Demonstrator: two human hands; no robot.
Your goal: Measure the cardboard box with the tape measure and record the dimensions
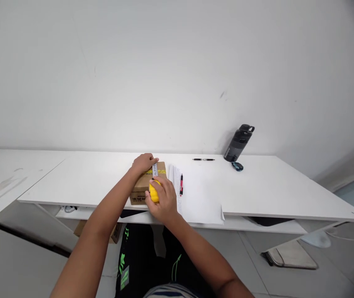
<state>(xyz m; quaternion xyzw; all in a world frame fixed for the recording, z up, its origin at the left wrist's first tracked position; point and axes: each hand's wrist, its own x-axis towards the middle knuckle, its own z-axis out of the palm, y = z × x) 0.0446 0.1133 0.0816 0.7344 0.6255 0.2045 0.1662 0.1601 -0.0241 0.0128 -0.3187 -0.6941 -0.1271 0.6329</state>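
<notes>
A small cardboard box [144,188] sits on the white bench [257,186], close to its near edge, and the person is running a tape measure across its top. The left hand [142,162] rests over the far edge of the box, fingers curled down and pressing the end of the white tape blade [155,169] against the cardboard. The right hand [163,198] is closed around the yellow tape case [154,193] at the near edge of the box, so the blade spans the lid from far edge to near.

To measure this well, I would say the blade should lie flat and straight, square to the box edges rather than slanting, with the far end held exactly at the corner line and the case drawn just taut enough to take out slack. The reading ought to be taken right where the blade crosses the near edge.

Just beside the box to the right lie a sheet of paper [198,198] and a red pen [181,184]. Farther off stand a dark bottle [238,142] and a black pen [203,159].
</notes>
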